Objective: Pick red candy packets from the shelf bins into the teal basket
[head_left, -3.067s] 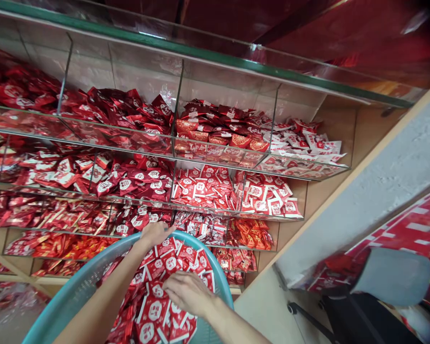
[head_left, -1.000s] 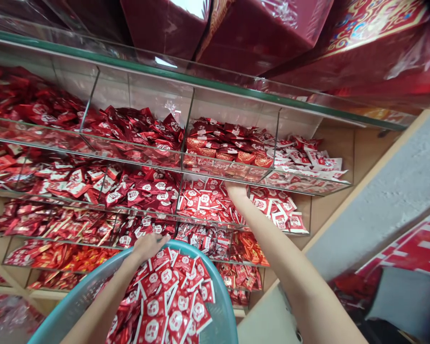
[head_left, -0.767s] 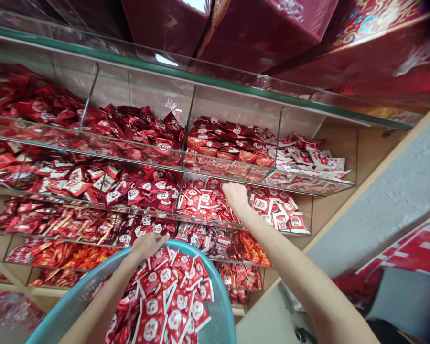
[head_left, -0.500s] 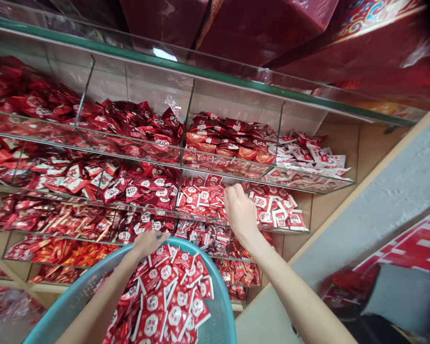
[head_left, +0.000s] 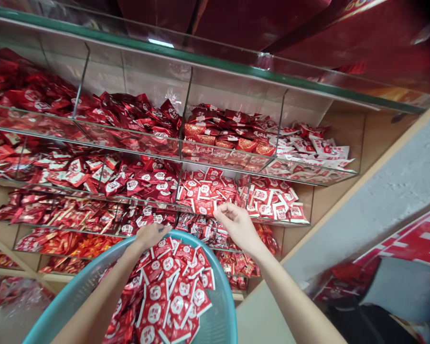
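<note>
Two bare hands, both mine, at the tub point(head_left: 224, 308), blue-green, pierced along its left side. Left hand point(head_left: 151, 236): closed over the tub's far rim. Finger ends are out of sight, so I cannot tell how they lie.

Right hand point(head_left: 239, 230): raised just beyond the tub's far rim, toward its right. I pinch one packet point(head_left: 205, 207) by its right end, thumb and forefinger nearly together. Packet is red with white ends and a pale print; it sits beyond the tub's far rim, across the rack's front glass. Whether it touches that glass, I cannot tell.

More packets of the same look point(head_left: 165, 296) heaped in the tub, overlapping; the tub's right inner wall shows bare.

Rack point(head_left: 324, 205) rises beyond the tub in glass-fronted tiers. Red-and-white packets point(head_left: 208, 186) straight beyond the tub, dark red ones point(head_left: 154, 179) beyond and left of it, orange ones point(head_left: 71, 241) left of its far rim. Large dark red boxes point(head_left: 229, 21) stand highest above the tub. Right of the tub: grey wall point(head_left: 394, 200) and a chair point(head_left: 404, 289).
</note>
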Action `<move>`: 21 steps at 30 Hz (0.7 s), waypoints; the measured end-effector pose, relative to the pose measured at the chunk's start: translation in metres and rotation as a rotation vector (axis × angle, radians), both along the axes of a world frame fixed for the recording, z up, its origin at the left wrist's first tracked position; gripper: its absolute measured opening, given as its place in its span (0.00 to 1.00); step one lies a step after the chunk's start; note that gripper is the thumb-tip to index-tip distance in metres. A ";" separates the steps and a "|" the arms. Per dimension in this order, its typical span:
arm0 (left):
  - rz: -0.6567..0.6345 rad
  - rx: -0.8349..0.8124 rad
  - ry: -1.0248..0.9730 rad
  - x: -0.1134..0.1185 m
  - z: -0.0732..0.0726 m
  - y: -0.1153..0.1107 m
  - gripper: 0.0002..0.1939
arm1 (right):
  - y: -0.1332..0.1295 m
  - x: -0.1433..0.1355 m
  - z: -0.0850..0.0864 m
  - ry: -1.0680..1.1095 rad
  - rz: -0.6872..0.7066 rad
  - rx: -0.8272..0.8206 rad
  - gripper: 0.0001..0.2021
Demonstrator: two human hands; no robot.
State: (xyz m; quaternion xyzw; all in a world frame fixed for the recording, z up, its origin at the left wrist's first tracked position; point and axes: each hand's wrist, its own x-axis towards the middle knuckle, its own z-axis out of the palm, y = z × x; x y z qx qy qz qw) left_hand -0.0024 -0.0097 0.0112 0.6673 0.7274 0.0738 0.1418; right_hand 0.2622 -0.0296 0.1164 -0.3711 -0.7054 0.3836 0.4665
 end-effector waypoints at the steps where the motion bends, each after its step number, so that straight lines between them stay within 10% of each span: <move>1: 0.003 -0.003 0.001 0.000 0.000 -0.001 0.33 | 0.000 0.000 -0.003 -0.036 0.018 0.028 0.10; 9: 0.022 -0.015 0.024 0.002 0.001 -0.004 0.32 | -0.009 -0.021 -0.052 -0.180 0.114 -0.005 0.08; 16: 0.024 -0.001 0.030 0.003 0.003 -0.004 0.33 | -0.018 -0.058 -0.114 -0.102 0.207 -0.403 0.05; 21: 0.033 0.000 0.026 -0.001 0.000 -0.002 0.34 | -0.018 -0.072 -0.130 -0.174 0.203 -0.300 0.05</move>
